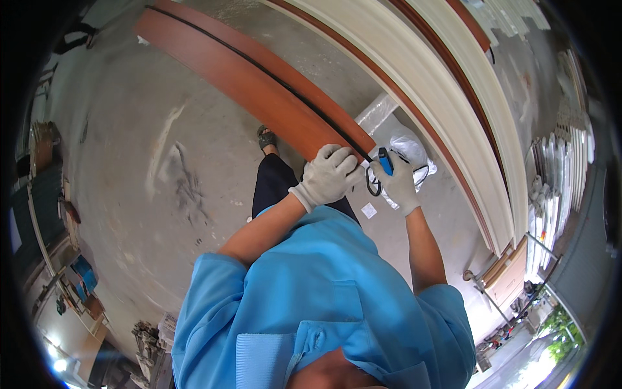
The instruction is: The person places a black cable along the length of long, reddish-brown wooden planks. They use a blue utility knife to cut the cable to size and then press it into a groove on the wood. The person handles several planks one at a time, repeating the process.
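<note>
Reddish-brown panel, long and narrow, runs from the upper left down to the space between our hands, its near end in front of our legs; we cannot tell what carries it. Along its length lies a black strip, which reaches past the near end toward our right hand.

Our left hand, in a pale grey glove, rests at the near end of the panel. Its fingers are bent over the edge, close together, and we cannot tell whether they grip the panel or only press on it. Our right hand, gloved alike, is just beside that end; its fingers are closed around a blue tool whose top stands out above the glove. A black loop hangs between the two hands, and we cannot make out whether it belongs to the strip.

Beyond our right hand, crumpled clear plastic lies near the panel's end. Farther right, long cream panels with reddish-brown bands curve across the view. On the grey floor we see a small white paper below the right hand. Our sandalled foot shows left of the panel, and our blue shirt fills the lower middle.
</note>
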### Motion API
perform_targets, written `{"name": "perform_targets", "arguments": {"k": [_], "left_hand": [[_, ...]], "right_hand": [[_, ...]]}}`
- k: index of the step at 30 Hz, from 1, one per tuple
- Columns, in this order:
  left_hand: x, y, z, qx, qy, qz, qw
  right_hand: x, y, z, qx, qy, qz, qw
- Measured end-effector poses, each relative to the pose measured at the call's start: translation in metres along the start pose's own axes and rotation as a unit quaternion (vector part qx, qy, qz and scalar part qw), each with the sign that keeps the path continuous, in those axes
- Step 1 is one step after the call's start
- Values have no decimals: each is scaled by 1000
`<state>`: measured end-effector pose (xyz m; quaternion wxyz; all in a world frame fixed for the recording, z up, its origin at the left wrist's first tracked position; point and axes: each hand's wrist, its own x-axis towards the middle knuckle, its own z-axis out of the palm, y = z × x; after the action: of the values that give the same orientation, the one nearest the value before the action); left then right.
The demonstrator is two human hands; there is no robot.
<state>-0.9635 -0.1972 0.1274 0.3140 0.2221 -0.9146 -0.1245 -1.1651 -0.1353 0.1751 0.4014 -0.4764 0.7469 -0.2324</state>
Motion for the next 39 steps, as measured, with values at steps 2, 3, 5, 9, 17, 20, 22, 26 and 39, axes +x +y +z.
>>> {"name": "perform_targets", "arguments": {"k": [2, 3, 5, 9, 17, 20, 22, 26, 39], "left_hand": [[-3, 1, 1, 12, -20, 2, 1000], [-3, 2, 1, 13, -9, 0, 1000], [-2, 2, 1, 17, -13, -3, 1000], [5, 9, 1, 49, -6, -15, 999], [13, 24, 8, 99, -76, -86, 988], [10, 20, 8, 92, -62, -75, 991], [8, 17, 8, 95, -68, -59, 991], [5, 14, 10, 71, -63, -33, 995], [0, 9, 22, 70, -48, -13, 996]], "right_hand": [[-4, 5, -3, 21, 11, -8, 1000], [-6, 8, -4, 28, -10, 15, 999], [-9, 17, -2, 48, -27, 19, 998], [-14, 34, 16, 56, 36, -84, 994], [-10, 19, -2, -35, -19, -72, 997], [16, -14, -31, -127, 6, -138, 982], [53, -44, -42, -97, -31, -128, 987], [136, -107, 8, -96, -89, -306, 943], [237, -195, 95, -311, -72, -394, 862]]}}
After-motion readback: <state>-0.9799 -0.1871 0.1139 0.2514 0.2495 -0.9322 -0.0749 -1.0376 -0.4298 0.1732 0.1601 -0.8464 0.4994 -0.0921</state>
